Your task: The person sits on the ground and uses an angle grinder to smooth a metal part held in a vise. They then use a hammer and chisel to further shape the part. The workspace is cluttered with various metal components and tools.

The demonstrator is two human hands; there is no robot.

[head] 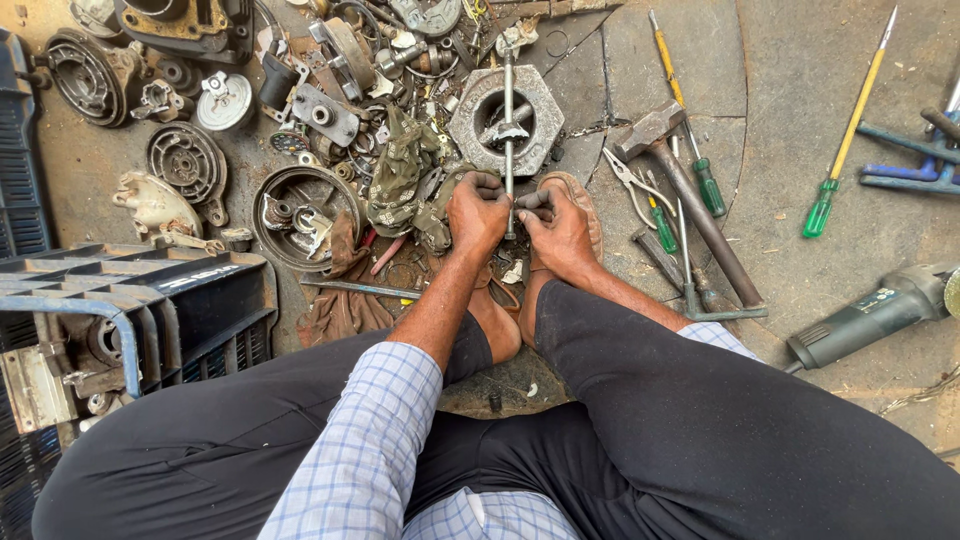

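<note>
Your left hand (476, 212) and right hand (556, 228), both closed tight on lower end of long steel rod (508, 120). Rod lies across hexagonal metal ring (470, 112) on floor (800, 130), probably for support. Hammer (690, 200), screwdrivers (845, 140) near right.

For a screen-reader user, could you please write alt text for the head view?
Both hands, left hand and right hand, grip a thin metal rod lying across a large hexagonal nut. Screwdrivers, a hammer and greasy machine parts lie around.
</note>
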